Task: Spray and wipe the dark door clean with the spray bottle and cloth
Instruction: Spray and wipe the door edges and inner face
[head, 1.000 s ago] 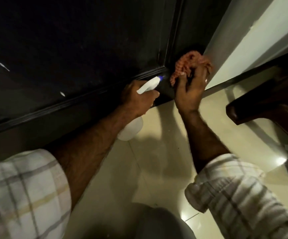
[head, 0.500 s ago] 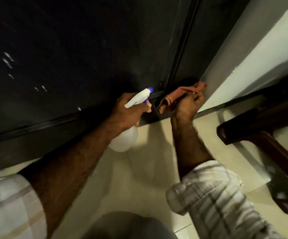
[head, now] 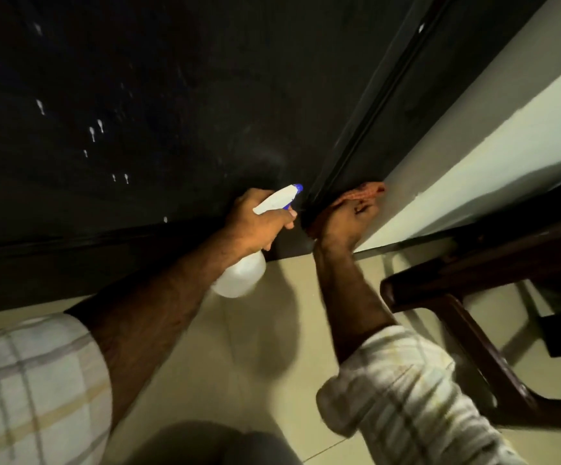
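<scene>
Dark and matte, the door fills the upper left of the view, speckled with pale droplets that run in short streaks across its face. Its frame runs as a black strip to the right, meeting a pale wall. Below lies a glossy tiled floor, and at the right edge stands a piece of dark wooden furniture, its leg angled across the tiles. Both forearms reach forward from rolled checked sleeves.

The left hand is wrapped around the neck of the spray bottle, fingers curled at the trigger; the white head with its blue nozzle tip points toward the lower corner of the door, and the translucent body hangs below the fist, above the floor.

The right hand presses the cloth against the foot of the frame, just beside the wall. Its fingers are bent over the reddish fabric, clamping it to the surface; only a crumpled edge shows above the knuckles.
</scene>
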Tool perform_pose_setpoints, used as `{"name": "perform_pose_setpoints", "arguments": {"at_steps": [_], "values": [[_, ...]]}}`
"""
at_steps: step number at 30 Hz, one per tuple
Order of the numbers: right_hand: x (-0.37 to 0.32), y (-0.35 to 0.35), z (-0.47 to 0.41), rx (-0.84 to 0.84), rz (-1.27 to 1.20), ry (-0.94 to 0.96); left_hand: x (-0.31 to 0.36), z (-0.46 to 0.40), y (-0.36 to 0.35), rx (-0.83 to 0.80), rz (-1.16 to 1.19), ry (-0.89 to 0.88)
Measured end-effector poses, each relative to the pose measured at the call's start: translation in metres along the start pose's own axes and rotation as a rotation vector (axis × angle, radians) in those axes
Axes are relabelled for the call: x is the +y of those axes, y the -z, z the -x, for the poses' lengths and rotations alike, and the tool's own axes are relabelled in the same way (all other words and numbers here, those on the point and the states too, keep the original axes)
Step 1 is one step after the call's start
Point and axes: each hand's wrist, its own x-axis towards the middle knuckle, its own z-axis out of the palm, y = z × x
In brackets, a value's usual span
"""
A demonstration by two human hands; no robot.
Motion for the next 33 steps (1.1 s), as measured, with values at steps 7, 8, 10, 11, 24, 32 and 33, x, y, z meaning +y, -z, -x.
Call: {"name": "perform_pose_setpoints", "arguments": {"at_steps": [7, 8, 10, 11, 24, 32, 33], "values": [[-0.039, 0.029, -0.013, -0.081, 0.082, 0.079, 0.036, 0.011, 0.012, -0.023, -0.075, -0.021], [-0.051, 0.029, -0.018, -0.036, 0.055, 0.042, 0.041, 0.013, 0.013, -0.014, -0.077, -0.029], [-0.066, 0.021, -0.008, -0.036, 0.039, 0.028, 0.052, 0.016, 0.011, -0.011, -0.084, -0.032], [-0.068, 0.013, 0.008, -0.079, 0.073, 0.070, 0.055, 0.017, 0.011, -0.011, -0.087, -0.029], [-0.089, -0.008, 0.006, 0.017, 0.069, 0.402, 0.098, 0.027, 0.007, -0.026, -0.039, -0.089], [-0.134, 0.004, -0.020, 0.098, -0.031, 0.337, 0.125, 0.047, 0.010, -0.035, -0.174, -0.126], [-0.139, -0.002, -0.017, 0.158, -0.055, 0.280, 0.128, 0.049, 0.010, -0.022, -0.186, -0.126]]}}
